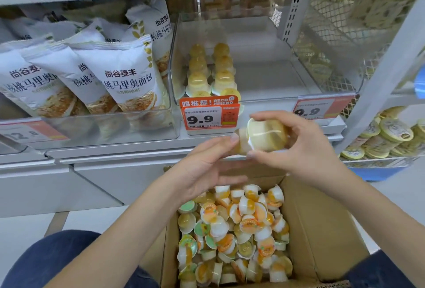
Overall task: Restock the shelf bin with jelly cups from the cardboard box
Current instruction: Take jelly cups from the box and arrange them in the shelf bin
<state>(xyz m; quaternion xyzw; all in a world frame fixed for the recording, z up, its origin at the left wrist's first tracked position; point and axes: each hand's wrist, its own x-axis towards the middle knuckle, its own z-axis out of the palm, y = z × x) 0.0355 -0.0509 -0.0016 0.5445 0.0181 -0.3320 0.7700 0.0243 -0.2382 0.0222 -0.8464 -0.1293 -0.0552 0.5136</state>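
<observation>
Head view catches me with a nested pair of jelly cups (264, 137) lifted just in front of the shelf edge, below the price tag (203, 119). My right hand (299, 147) has fingers over the top and thumb under, curled round them; my left hand (207, 165) is loose and open, one fingertip touching the near cup's end. Behind sits the clear shelf bin (276, 85), two short rows of cups (210, 71) at its left, the rest bare. Below, the cardboard box (322, 230) holds a loose heap of cups (236, 230) between my knees. Risk, as I judge it: the two cups are only nested, so they could slide apart on the way in, or I clip the bin's front wall and topple the standing rows. Bread bags (115, 76) fill the next bin.
</observation>
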